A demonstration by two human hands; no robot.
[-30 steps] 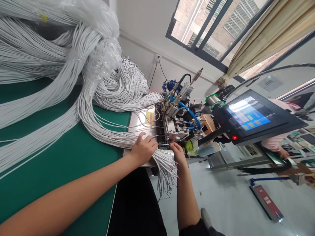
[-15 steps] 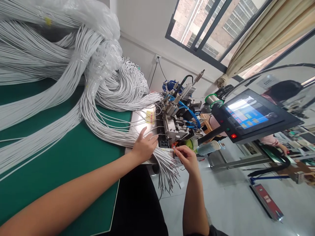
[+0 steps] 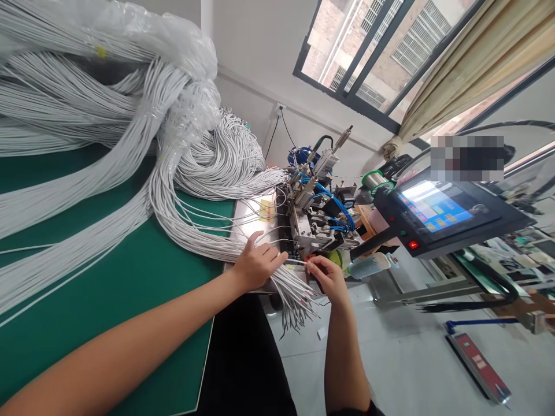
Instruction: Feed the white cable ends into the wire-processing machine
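Note:
My right hand (image 3: 328, 279) is closed in a pinch on the end of a white cable (image 3: 296, 262), beside the front of the machine. That cable runs leftward to the fingertips of my left hand (image 3: 259, 266). My left hand lies over a thick bundle of white cables (image 3: 203, 240), its fingers stretched out and its thumb apart. Past this hand, the loose cable ends (image 3: 297, 297) fan out and hang over the table's edge. The tip inside my right fingers is hidden.
A machine (image 3: 310, 214) with blue air tubes stands behind my hands. To its right are a touch screen (image 3: 437, 208), a solder wire spool (image 3: 375, 182) and a bottle (image 3: 368, 264). Wrapped cable bundles (image 3: 108, 104) cover the left of the green table (image 3: 130, 294). A person sits behind the screen.
A single white cable now shows more plainly between my hands. The fingers of my left hand have shifted slightly right, toward it. The orange-red bit by my right fingertips is no longer visible.

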